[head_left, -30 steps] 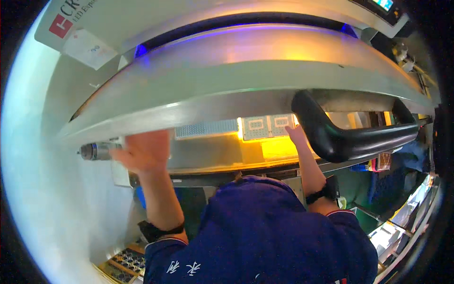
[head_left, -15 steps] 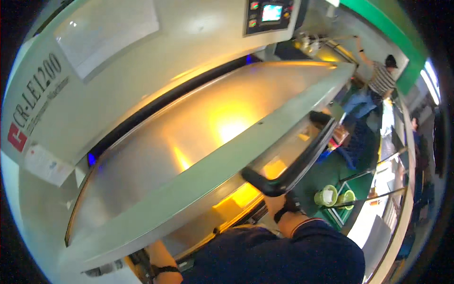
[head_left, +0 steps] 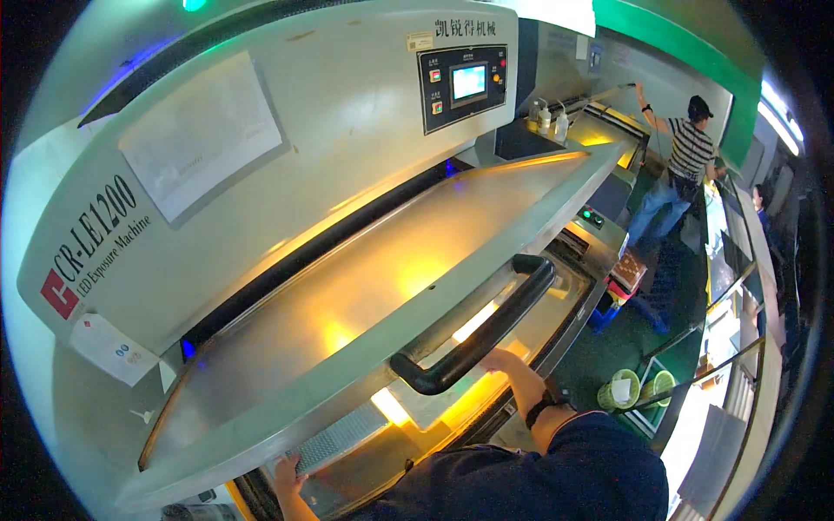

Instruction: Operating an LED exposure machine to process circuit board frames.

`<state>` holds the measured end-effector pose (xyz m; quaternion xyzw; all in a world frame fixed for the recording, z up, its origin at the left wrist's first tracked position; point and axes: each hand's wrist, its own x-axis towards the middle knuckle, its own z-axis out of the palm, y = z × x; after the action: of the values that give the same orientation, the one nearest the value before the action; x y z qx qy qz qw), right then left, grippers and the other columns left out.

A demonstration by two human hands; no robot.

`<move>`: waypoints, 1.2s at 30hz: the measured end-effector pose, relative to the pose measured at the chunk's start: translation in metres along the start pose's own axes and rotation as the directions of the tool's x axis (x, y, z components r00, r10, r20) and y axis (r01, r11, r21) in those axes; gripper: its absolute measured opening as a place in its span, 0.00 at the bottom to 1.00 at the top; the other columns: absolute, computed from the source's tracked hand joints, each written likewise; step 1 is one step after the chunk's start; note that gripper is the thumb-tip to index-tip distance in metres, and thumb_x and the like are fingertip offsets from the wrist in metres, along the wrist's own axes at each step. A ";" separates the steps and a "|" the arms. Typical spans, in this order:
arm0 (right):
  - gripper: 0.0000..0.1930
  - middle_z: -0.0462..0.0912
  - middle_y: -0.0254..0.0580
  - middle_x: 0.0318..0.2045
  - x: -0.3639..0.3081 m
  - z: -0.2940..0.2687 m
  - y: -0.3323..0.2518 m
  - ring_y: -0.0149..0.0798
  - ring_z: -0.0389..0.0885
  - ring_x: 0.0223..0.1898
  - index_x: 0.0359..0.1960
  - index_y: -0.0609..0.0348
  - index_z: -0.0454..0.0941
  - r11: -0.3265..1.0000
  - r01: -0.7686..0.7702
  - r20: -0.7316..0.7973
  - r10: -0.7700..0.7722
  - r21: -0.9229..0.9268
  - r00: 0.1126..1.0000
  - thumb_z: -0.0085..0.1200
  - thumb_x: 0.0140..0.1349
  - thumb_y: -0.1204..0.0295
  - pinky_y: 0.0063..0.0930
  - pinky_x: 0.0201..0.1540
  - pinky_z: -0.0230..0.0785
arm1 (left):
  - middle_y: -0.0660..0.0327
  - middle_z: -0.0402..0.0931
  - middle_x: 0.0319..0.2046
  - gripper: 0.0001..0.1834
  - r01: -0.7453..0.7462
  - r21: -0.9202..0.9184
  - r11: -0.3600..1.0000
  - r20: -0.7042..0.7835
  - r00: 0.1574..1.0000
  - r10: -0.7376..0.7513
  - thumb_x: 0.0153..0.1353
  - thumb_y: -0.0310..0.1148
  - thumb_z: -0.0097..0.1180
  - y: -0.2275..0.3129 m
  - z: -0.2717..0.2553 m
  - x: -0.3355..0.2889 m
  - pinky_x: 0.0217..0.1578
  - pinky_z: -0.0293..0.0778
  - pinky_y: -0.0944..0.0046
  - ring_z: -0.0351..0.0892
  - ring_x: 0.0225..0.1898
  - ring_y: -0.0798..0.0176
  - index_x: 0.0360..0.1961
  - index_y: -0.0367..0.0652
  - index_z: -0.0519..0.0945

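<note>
Under the raised lid (head_left: 408,300) of a large pale-green machine, both my hands reach over its lower bed (head_left: 365,469). My left hand (head_left: 289,476) is at the bed's left end, fingers apart, beside the near-left corner of a grey finely patterned panel (head_left: 334,440); whether it grips that edge is unclear. My right hand (head_left: 502,360) reaches below the lid's black bar handle (head_left: 478,334), fingers stretched out over the lit, glossy bed surface. The handle partly hides the fingertips. No held object shows in either hand.
A control panel with a screen (head_left: 469,82) is on the machine's front. Green baskets (head_left: 618,391) stand on the floor at right, beside a brightly lit table (head_left: 695,382). Farther off, a person in a striped shirt (head_left: 695,143) works at another bench; bottles (head_left: 560,126) stand nearby.
The view has shifted, showing more of the machine's front and bed. My right hand now shows beneath the handle instead of behind its end. My left hand has come into view by the patterned panel.
</note>
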<state>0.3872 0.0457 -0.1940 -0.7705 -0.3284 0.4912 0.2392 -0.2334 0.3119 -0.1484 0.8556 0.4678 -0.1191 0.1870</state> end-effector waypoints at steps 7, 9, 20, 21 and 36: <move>0.34 0.76 0.42 0.20 -0.062 -0.017 -0.011 0.38 0.76 0.18 0.44 0.70 0.78 0.998 0.058 -0.395 -0.046 0.020 0.917 0.54 0.60 0.42 0.33 0.24 0.73 | 0.47 0.76 0.46 0.23 0.107 -0.719 0.687 -0.267 0.870 -0.415 0.57 0.31 0.61 0.051 0.025 -0.013 0.48 0.71 0.53 0.76 0.44 0.47 0.52 0.29 0.74; 0.36 0.82 0.49 0.25 -0.103 0.001 -0.041 0.39 0.79 0.20 0.46 0.72 0.77 0.979 0.084 -0.383 -0.007 0.184 0.924 0.54 0.60 0.42 0.35 0.26 0.74 | 0.51 0.78 0.43 0.20 -0.160 -0.909 0.384 -0.321 0.857 -0.404 0.56 0.27 0.61 0.060 0.024 -0.026 0.44 0.72 0.55 0.77 0.43 0.52 0.49 0.29 0.76; 0.30 0.83 0.40 0.35 -0.182 0.213 0.006 0.34 0.80 0.37 0.48 0.57 0.81 0.906 -0.100 -0.303 0.239 0.411 0.923 0.58 0.59 0.42 0.32 0.37 0.75 | 0.53 0.79 0.38 0.16 0.119 -0.985 0.123 0.135 0.982 0.131 0.59 0.22 0.55 0.117 0.074 -0.045 0.42 0.74 0.57 0.80 0.37 0.56 0.49 0.29 0.76; 0.29 0.82 0.40 0.38 -0.188 0.234 0.008 0.33 0.78 0.40 0.48 0.57 0.81 0.892 -0.117 -0.257 0.249 0.437 0.934 0.57 0.60 0.43 0.32 0.38 0.75 | 0.54 0.79 0.37 0.15 0.162 -0.983 0.084 0.172 0.976 0.136 0.59 0.23 0.54 0.121 0.083 -0.048 0.41 0.75 0.58 0.80 0.36 0.57 0.48 0.30 0.76; 0.21 0.84 0.45 0.31 -0.464 0.377 0.066 0.32 0.80 0.34 0.43 0.60 0.82 0.797 0.134 -0.740 0.466 0.590 0.485 0.63 0.58 0.54 0.32 0.38 0.72 | 0.57 0.79 0.41 0.16 0.368 -0.871 0.327 0.489 0.575 0.656 0.69 0.34 0.46 0.245 0.105 -0.172 0.37 0.79 0.60 0.81 0.39 0.60 0.51 0.34 0.73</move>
<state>-0.0794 -0.3247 -0.1132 -0.8274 0.0812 0.1373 0.5385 -0.1215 0.0164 -0.1270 0.4709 0.2111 -0.1782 0.8378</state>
